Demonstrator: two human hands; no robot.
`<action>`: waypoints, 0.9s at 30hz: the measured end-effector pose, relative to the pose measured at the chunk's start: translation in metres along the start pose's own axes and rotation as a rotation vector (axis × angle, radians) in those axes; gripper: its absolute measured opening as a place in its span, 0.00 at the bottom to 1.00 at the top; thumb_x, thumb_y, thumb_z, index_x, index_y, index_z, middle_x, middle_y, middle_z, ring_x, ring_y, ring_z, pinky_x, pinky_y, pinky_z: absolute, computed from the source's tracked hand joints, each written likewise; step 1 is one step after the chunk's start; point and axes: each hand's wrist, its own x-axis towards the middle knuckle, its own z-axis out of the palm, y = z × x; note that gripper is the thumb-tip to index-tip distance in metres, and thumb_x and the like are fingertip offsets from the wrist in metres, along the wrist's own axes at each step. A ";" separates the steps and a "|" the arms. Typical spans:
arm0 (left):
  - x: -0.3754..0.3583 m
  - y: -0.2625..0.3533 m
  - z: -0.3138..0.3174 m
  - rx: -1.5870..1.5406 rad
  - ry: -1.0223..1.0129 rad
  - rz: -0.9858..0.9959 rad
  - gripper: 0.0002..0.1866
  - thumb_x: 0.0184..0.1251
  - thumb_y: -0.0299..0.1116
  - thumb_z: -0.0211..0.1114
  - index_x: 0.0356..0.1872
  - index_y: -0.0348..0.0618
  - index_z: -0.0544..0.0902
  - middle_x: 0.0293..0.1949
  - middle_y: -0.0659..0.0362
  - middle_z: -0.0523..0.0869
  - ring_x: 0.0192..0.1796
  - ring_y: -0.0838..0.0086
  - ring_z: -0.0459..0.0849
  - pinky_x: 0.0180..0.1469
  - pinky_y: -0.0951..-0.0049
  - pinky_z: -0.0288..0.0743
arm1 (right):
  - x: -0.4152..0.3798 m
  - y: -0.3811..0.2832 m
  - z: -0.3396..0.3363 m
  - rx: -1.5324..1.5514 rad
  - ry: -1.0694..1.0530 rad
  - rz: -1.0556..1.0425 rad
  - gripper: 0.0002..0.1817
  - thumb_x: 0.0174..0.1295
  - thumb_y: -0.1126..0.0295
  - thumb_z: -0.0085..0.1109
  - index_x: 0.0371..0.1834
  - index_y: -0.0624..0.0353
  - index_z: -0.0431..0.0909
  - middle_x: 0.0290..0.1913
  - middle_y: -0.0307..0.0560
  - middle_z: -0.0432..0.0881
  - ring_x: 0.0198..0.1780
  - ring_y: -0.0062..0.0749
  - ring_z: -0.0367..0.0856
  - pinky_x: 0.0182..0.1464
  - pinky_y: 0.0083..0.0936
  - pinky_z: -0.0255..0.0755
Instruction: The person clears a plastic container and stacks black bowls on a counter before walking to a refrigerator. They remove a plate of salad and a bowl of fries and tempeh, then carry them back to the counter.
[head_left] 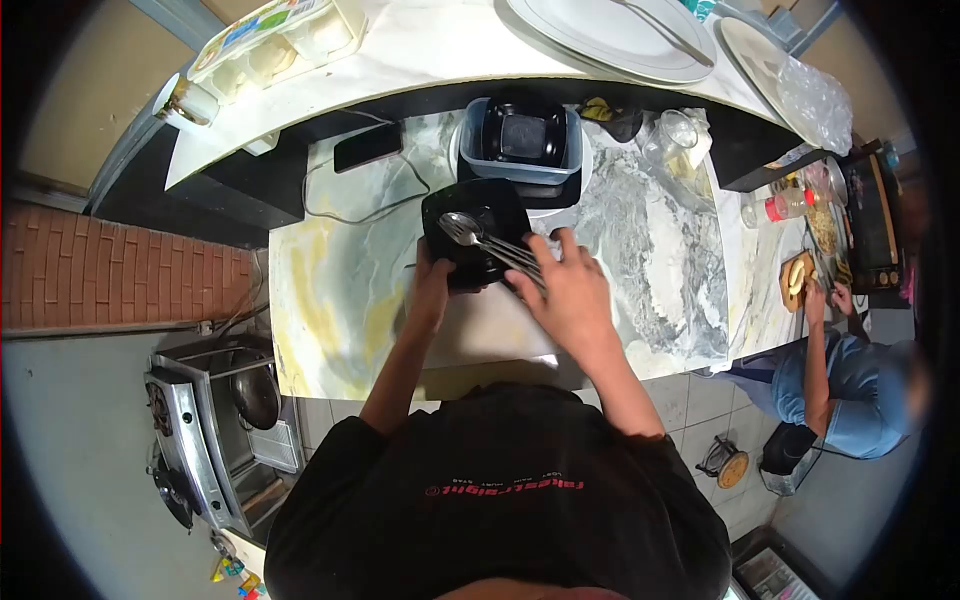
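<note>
Both forearms reach forward over a marble-patterned surface, converging on a square black dish held above it, near the middle. The left hand comes up along the dish's left side, its thumb over the near-left edge and its fingers partly hidden beneath; the grip is closed on the rim. The right hand angles in from the other side, back of the hand toward the camera, fingers bent and slightly spread. Its grip is partly closed, with thumb and fingers around the handles of a bunch of metal cutlery, whose heads, a spoon's among them, lie over the inside of the dish. How firmly the fingers press on the handles cannot be told.

Just beyond the dish, a blue-gray tub holds a black bowl, with a white plate partly visible below. A dark phone lies to the left, beside a looping cable; a clear glass container stands to the right. On the raised ledge above sit a large white plate with a fork across it and an egg carton. At far right, a co-worker in a blue shirt keeps both hands near a small wooden board bearing pale food.
</note>
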 end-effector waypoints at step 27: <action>0.066 0.008 0.026 0.245 0.237 0.478 0.29 0.67 0.16 0.42 0.70 0.37 0.53 0.58 0.47 0.73 0.62 0.63 0.71 0.64 0.74 0.61 | 0.044 0.059 -0.021 0.708 0.031 0.064 0.10 0.70 0.69 0.50 0.48 0.63 0.73 0.30 0.60 0.82 0.30 0.47 0.81 0.36 0.35 0.72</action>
